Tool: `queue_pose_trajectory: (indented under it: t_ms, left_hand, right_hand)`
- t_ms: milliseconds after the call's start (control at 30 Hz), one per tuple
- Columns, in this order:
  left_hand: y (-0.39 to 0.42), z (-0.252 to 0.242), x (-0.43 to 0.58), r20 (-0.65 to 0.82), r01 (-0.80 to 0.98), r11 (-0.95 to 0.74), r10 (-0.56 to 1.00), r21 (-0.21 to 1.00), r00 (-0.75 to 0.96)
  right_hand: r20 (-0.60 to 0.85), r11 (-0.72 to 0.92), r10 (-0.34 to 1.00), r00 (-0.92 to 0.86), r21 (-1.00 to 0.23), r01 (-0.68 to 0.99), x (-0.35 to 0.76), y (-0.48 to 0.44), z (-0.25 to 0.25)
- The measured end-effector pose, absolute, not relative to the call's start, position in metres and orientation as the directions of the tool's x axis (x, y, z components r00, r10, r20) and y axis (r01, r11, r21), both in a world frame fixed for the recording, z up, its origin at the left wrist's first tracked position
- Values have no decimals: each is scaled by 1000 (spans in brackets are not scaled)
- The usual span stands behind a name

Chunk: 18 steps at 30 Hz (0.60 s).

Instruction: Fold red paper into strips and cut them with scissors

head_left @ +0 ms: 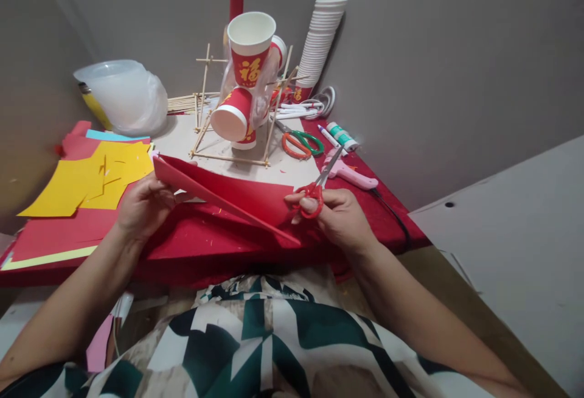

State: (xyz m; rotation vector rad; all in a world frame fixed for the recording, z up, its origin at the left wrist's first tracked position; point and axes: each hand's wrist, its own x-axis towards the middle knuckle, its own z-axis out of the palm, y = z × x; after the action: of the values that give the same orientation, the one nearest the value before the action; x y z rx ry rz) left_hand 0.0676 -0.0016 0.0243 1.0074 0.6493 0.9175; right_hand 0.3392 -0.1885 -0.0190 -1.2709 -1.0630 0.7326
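A left hand (146, 203), closed on one end of a folded red sheet (255, 206), supports it on the near side of a stick frame (228, 157), while the right hand (342, 218), nearer the wearer than the frame and to its right, grips red-handled scissors (314, 198) by the loops (the blades angle up and away from the sheet; whether they lie fully together is hard to make out). Some of the left hand's fingers are lost behind the sheet, and whether the right fingertips touch its far end cannot be told. Within the frame, red-and-white paper cups (250, 66) stand and lie at angles, the rear ones largely covered by the front ones and by clear plastic; how they are joined is hidden. Left of the frame sit a pale, translucent bag (137, 103) and, closer to the wearer, yellow sheets (68, 185), partly overlapping. To the frame's right are orange-and-green-handled scissors (314, 142) and a pink glue gun (356, 175), its front end masked by the held scissors. Behind the frame to the right leans a tall cup stack (320, 39), its base partly obscured by white cord (314, 106).
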Motion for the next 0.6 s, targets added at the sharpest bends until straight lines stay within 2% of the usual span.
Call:
queue_pose_trajectory:
  t_ms: [100,233,333,433,500,533,600]
  left_hand:
    - [5,21,67,-11,-350,239,838,906,545]
    - [15,13,65,-70,-284,265,833,921,549]
    - [18,7,66,-74,-195,195,864,961,499]
    - [14,1,69,-36,-93,85,900,992,435]
    - [7,-1,69,75,-6,-80,906,997,418]
    - [2,-1,69,181,45,-221,887,974,425]
    - [-10,3,67,441,137,-569,748,811,495]
  right_hand:
    - [276,238,856,437,-961,141,332,-189,-21]
    - [438,305,768,468,-892,334,321,-194,-19]
    - [570,349,733,370,-783,514,313,-199,-19]
    - [691,443,700,179,-617,651,308,-201,-21]
    - [752,514,658,48,-494,701,306,-200,-22]
    - [774,544,633,-9,-437,716,305,-200,-23]
    - [797,580,596,-100,-341,740,303,-199,-23]
